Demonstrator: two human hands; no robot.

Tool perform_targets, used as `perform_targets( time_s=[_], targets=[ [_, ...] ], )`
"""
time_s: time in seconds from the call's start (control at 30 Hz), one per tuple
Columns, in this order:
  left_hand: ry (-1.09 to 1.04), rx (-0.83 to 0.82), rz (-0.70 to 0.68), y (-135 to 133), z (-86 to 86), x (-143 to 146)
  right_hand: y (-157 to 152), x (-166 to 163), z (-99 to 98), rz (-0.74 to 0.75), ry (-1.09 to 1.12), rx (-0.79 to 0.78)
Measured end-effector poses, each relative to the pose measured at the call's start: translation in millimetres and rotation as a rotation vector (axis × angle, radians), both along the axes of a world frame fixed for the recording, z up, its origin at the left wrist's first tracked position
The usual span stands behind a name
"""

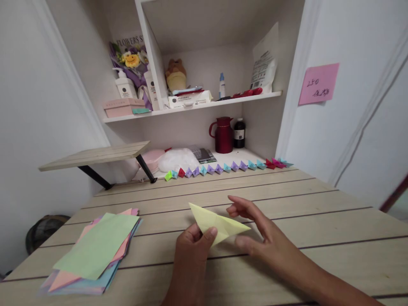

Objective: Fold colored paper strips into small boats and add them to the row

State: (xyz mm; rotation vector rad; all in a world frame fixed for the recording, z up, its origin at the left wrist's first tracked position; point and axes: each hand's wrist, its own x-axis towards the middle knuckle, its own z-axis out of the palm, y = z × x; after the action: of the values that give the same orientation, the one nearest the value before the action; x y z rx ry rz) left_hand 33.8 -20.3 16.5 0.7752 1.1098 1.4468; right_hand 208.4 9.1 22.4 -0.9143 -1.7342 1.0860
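Observation:
A folded sheet of yellow origami paper [216, 223], roughly triangular with crease lines, is held just above the wooden table. My left hand [195, 244] pinches its lower left part, thumb on top. Close to the paper's right point is my right hand [255, 227], fingers and thumb spread apart around that side, with nothing gripped. Whether the right fingertips touch the paper I cannot tell. To the left lies a stack of coloured paper [98, 246], a green sheet on top.
A row of small folded paper boats [219, 169] lines the table's [287, 195] back edge. A raised wooden shelf [95, 155] stands at the back left. Behind are a red jug [223, 135], a dark bottle [239, 133] and a plastic bag [177, 160].

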Motion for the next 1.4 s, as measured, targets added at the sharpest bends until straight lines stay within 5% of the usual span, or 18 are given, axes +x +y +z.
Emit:
perform_targets(
  time_s=[0.2, 0.47, 0.7, 0.9, 1.2, 1.4],
  targets=[
    [0.027, 0.005, 0.007, -2, 4.0, 0, 5, -5, -2.2, 0.080, -0.047, -0.117],
    [0.069, -0.010, -0.065, -1, 3.6, 0, 15, 7, 0.5, -0.161, 0.118, -0.141],
    [0.244, 0.046, -0.178, -3, -3.4, 4, -2, 1, 9.0, 0.093, 0.091, -0.141],
    [0.564, 0.178, -0.033, -6, -2.1, 9, -1, -3, 8.7, 0.026, -0.085, -0.128],
    [0.230, 0.002, 0.046, 1, -6.1, 7, 0, -11, -4.9, 0.088, 0.401, -0.545],
    [0.113, -0.043, 0.003, 3, -12.7, 4, -1, -14, -7.7, 0.144, 0.453, -0.512]
  ],
)
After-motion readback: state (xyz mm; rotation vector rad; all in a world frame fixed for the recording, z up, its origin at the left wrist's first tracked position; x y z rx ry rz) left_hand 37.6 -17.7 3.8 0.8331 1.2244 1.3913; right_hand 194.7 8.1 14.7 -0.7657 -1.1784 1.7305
